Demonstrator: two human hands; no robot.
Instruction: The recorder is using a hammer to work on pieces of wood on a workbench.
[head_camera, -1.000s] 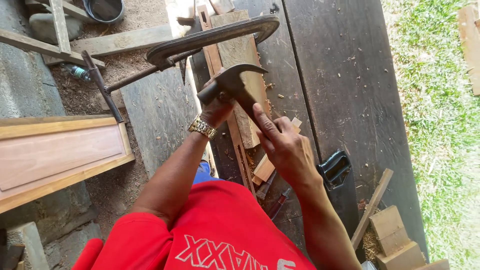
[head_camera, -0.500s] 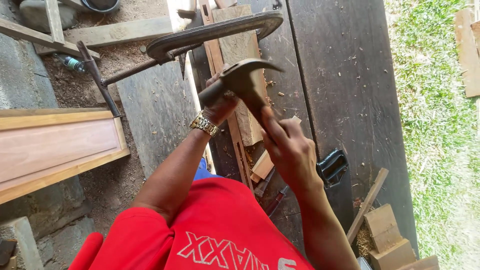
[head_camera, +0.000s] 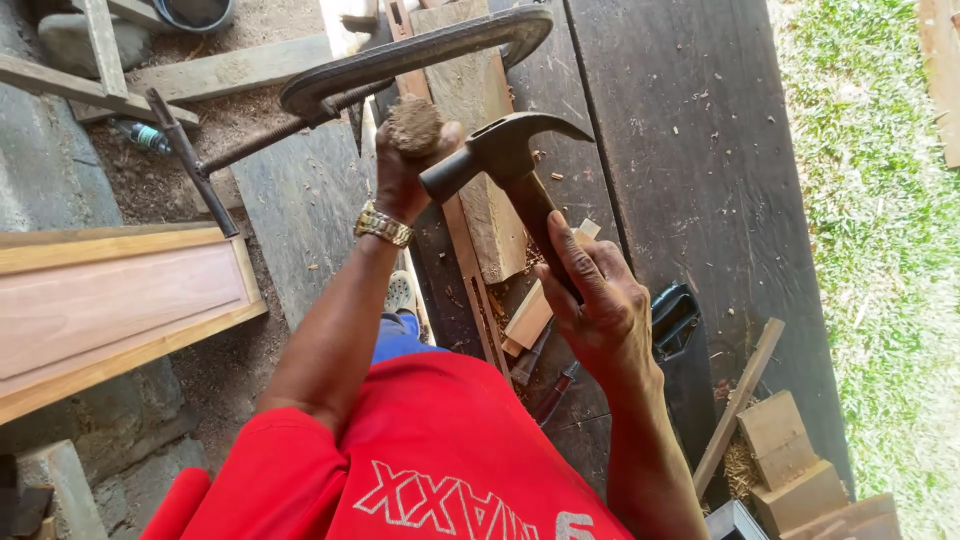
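Head view, landmark: the dark workbench planks (head_camera: 640, 200); everything below is placed against them.
Right hand (head_camera: 600, 310): fingers wrapped tight round the lower handle of a claw hammer (head_camera: 510, 160), held above the planks near their middle.
Hammer axis: handle runs from the right hand up and leftward; the head sits crosswise at the top, striking face toward the left hand, claw curving off to the right.
Left hand (head_camera: 410, 165): closed round a chisel handle (head_camera: 415, 125), its worn, mushroomed butt showing above the fist; the blade below is hidden, so where the tip sits cannot be told.
Clamp: a large metal clamp (head_camera: 400, 60) arches over a wooden strip (head_camera: 480, 170) lying lengthwise on the planks.
Progress: wood chips and offcuts (head_camera: 530, 315) lie on the planks, so some cutting looks done; the hammer face is just beside the butt, not clearly touching.
Left of the planks: a framed wooden panel (head_camera: 110, 300).
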